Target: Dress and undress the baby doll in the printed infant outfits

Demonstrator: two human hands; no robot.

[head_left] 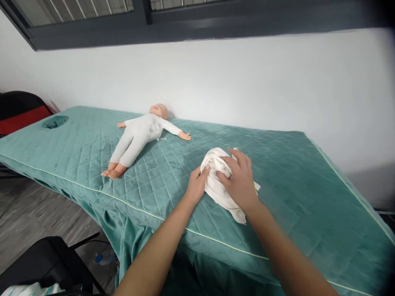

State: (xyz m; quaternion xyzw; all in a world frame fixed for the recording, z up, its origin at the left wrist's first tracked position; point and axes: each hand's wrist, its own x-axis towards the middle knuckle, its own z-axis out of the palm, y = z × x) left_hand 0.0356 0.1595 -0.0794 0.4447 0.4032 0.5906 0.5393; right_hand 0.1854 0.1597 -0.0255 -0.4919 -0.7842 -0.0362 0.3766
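A crumpled white cloth (220, 195), perhaps a small garment, is bunched up on the green quilted bed cover. Its left edge is in my left hand (196, 185), with the thumb on top and the fingers partly hidden around the side. My right hand (242, 179) curves over the upper right of the cloth, its fingers bent into the folds and the thumb near the middle. Further left lies a baby doll (138, 129) on its back in a white bodysuit, arms spread, head toward the wall. Neither hand touches the doll.
The bed (293, 176) runs along a white wall beneath a dark window frame (191, 26). A face hole (55, 121) is at its left end. A black chair (46, 263) stands at the lower left, and a black and red chair (23, 117) at the far left.
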